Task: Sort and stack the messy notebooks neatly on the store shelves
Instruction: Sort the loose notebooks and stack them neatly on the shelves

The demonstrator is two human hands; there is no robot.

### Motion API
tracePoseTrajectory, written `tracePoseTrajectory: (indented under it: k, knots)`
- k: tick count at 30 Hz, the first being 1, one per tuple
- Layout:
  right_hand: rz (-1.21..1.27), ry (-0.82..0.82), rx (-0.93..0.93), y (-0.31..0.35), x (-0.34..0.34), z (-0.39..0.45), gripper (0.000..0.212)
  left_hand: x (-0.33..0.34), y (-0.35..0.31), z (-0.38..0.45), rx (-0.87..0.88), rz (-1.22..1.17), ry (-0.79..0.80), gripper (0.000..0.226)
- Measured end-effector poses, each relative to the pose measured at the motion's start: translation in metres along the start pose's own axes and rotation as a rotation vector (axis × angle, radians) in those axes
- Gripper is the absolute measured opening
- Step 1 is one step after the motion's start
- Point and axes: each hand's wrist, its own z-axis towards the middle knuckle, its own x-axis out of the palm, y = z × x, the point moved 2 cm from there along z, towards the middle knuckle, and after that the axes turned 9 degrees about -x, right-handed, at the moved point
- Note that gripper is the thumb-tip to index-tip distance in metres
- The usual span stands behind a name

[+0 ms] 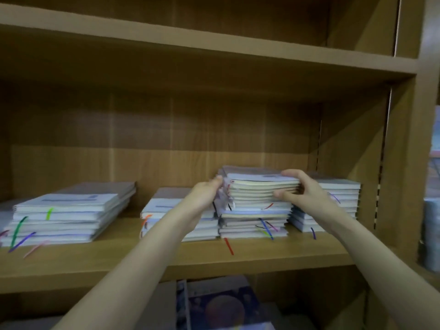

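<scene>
Wooden shelf [262, 258] boards frame everything, nearest edge bare. Left hand [204, 194] and right hand [307, 194] grip opposite sides of a bundle of notebooks [262, 186] atop the third stack [252, 225], fingers curled around it. Squaring it well probably means even pressure from both sides, edges flush with those below. Four notebook stacks stand fully in view along the shelf, a fifth peeking at far left.
</scene>
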Motion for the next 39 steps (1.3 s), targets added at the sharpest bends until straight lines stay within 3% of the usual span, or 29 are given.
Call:
tracePoseTrajectory:
  k: [3, 7, 10, 12, 14, 15, 17, 20, 26, 29, 33, 36, 39]
  knots:
    - [0.205, -0.014, 0.057, -0.011, 0.012, -0.002, 0.068, 0.0, 0.006, 0.0, -0.039, -0.217, 0.046, 0.059]
    - [0.46, -0.283, 0.139, -0.025, 0.028, 0.01, 0.067, 0.003, 0.005, -0.015, -0.044, -0.291, 0.153, 0.063]
    - [0.413, -0.408, 0.124, -0.029, 0.036, 0.015, 0.048, 0.0, 0.01, -0.023, 0.013, -0.117, 0.1, 0.045]
    - [0.324, -0.437, 0.087, -0.029, 0.04, 0.013, 0.043, -0.008, 0.01, -0.022, 0.103, 0.295, -0.03, 0.025]
    - [0.243, -0.458, 0.047, -0.028, 0.042, 0.012, 0.041, -0.015, 0.011, -0.017, 0.134, 0.766, -0.08, 0.041]
    - [0.205, -0.467, 0.033, -0.028, 0.043, 0.013, 0.04, -0.017, 0.014, -0.015, 0.135, 0.871, -0.064, 0.055]
    - [0.138, -0.477, 0.01, -0.027, 0.046, 0.013, 0.041, -0.015, 0.021, -0.01, 0.178, 0.831, 0.007, 0.069]
    - [0.113, -0.498, -0.018, -0.024, 0.05, 0.012, 0.043, -0.014, 0.026, -0.004, 0.262, 0.813, -0.031, 0.082]
    - [-0.021, -0.613, 0.023, -0.016, 0.059, 0.012, 0.042, -0.015, 0.024, 0.001, 0.251, 0.705, 0.034, 0.085]
    - [-0.22, -0.605, -0.035, -0.011, 0.058, 0.007, 0.044, -0.013, 0.026, -0.006, 0.302, 0.696, 0.06, 0.082]
    - [-0.555, -0.511, -0.484, 0.037, 0.072, 0.008, 0.029, -0.032, 0.024, -0.016, 0.398, 0.634, -0.189, 0.05]
    - [-0.476, -0.315, -0.59, 0.078, 0.106, 0.017, 0.022, -0.062, 0.03, -0.024, 0.452, 0.63, -0.386, 0.035]
    - [-0.363, -0.173, -0.55, 0.106, 0.147, 0.026, 0.023, -0.108, 0.041, -0.04, 0.48, 0.667, -0.547, 0.031]
